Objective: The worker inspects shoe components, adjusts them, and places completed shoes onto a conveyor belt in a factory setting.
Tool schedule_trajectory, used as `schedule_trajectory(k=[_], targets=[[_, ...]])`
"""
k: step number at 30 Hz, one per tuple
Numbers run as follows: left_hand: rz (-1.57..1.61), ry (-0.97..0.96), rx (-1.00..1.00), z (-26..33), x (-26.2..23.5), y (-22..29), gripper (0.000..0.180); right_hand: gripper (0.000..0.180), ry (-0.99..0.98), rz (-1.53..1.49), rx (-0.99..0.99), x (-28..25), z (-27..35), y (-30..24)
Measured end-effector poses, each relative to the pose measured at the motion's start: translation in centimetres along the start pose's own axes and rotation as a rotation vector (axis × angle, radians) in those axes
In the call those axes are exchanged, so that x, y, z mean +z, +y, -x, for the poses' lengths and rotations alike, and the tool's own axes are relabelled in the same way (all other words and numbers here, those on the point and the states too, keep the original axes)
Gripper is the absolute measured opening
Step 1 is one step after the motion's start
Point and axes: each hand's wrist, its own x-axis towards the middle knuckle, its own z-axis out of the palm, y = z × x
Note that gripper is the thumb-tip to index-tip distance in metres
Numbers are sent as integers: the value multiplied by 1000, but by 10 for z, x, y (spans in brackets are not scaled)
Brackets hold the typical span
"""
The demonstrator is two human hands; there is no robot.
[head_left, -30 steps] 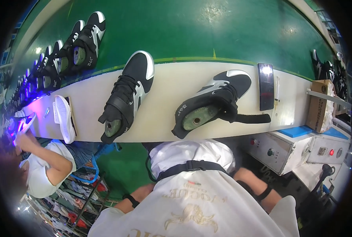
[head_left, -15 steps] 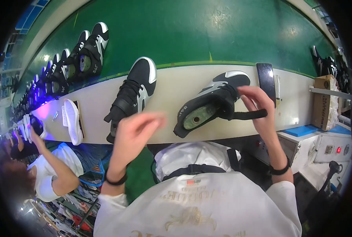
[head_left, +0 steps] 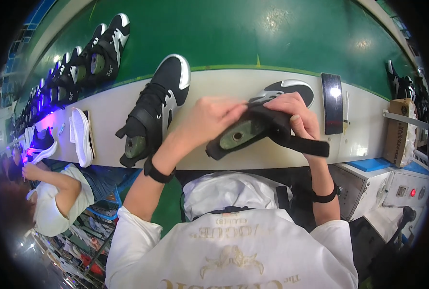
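Note:
A black sneaker with white and silver trim point(head_left: 260, 118) lies on its side on the pale bench top, toe pointing away to the right. A green shoe last point(head_left: 238, 137) shows in its opening. My left hand point(head_left: 209, 115) is slightly blurred, its fingertips pinched at the upper's near edge. Over the lacing area curls my right hand point(head_left: 299, 113), thumb bent against the upper. From beneath it a loose black strap point(head_left: 306, 146) sticks out to the right. Left of my left forearm stands a matching sneaker point(head_left: 149, 113), its strap across the laces.
Similar shoes point(head_left: 113, 45) line the green belt point(head_left: 214, 33) at the far left. A white sole point(head_left: 81, 137) lies on the bench, near a co-worker point(head_left: 62, 197). To the right are a dark glossy plate point(head_left: 331, 103), a cardboard box point(head_left: 398, 135) and a machine point(head_left: 364, 188).
My left hand has moved right and come onto the sneaker's upper. My right hand has closed over the lacing area. The belt shoes and the scene have shifted slightly in view.

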Motion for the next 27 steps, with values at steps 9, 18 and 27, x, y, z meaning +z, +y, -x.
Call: schedule_trajectory(k=[9,18,27], targets=[[67,120,-397,19,-23,77,14,44,-386,143,90,-33,-14,-21],[55,-11,-98,65,27,89,30,75,-620,128,164,-43,-39,-33],[66,-175,70,60,21,67,16,60,-387,461,39,0,-31,-41]])
